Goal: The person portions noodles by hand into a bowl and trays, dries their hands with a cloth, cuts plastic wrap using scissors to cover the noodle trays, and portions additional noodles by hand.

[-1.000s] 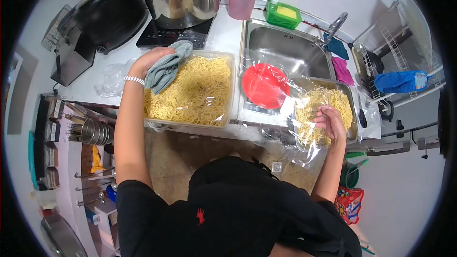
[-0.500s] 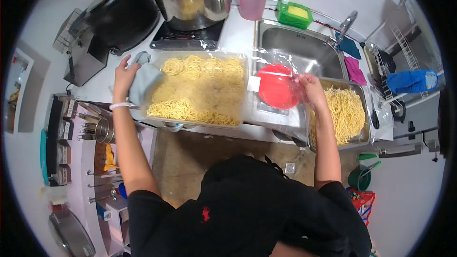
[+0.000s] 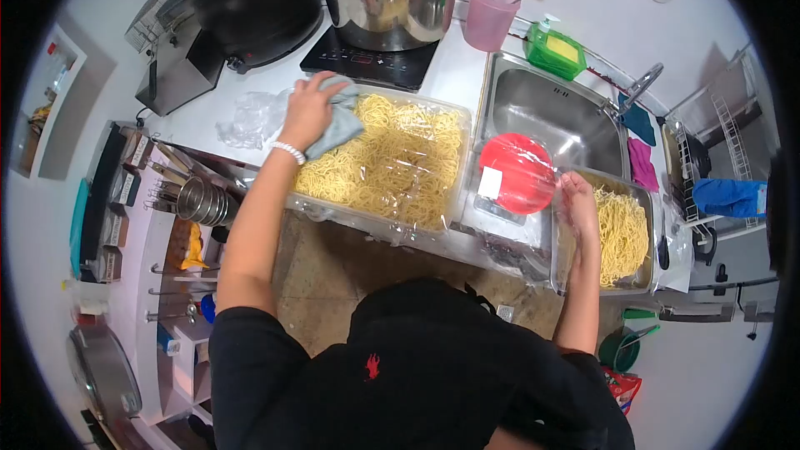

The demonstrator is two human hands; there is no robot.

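Note:
Noodles (image 3: 392, 171) fill a wide clear tray on the counter, with transparent plastic film (image 3: 433, 117) stretched across it. At the tray's far left corner, my left hand (image 3: 308, 110) is closed on a grey cloth (image 3: 337, 127) that rests against the film. My right hand (image 3: 577, 198) pinches the film's right end, just beside a red plate (image 3: 518, 173). The film passes over this plate, which sits on what looks like a kitchen scale (image 3: 498, 215). A metal tray (image 3: 560, 237) of more noodles lies to the right, partly behind my right hand and forearm.
Crumpled clear plastic (image 3: 250, 121) lies left of the noodle tray. Behind are a black pot (image 3: 258, 17), a steel pot (image 3: 392, 4) on an induction cooker (image 3: 367, 58), and a pink cup (image 3: 490, 17). The sink (image 3: 550, 96) is at the back right.
My left hand and the cloth have moved right, onto the film's far left corner. Crumpled plastic now shows where that hand was. The view has shifted; my right hand still holds the film.

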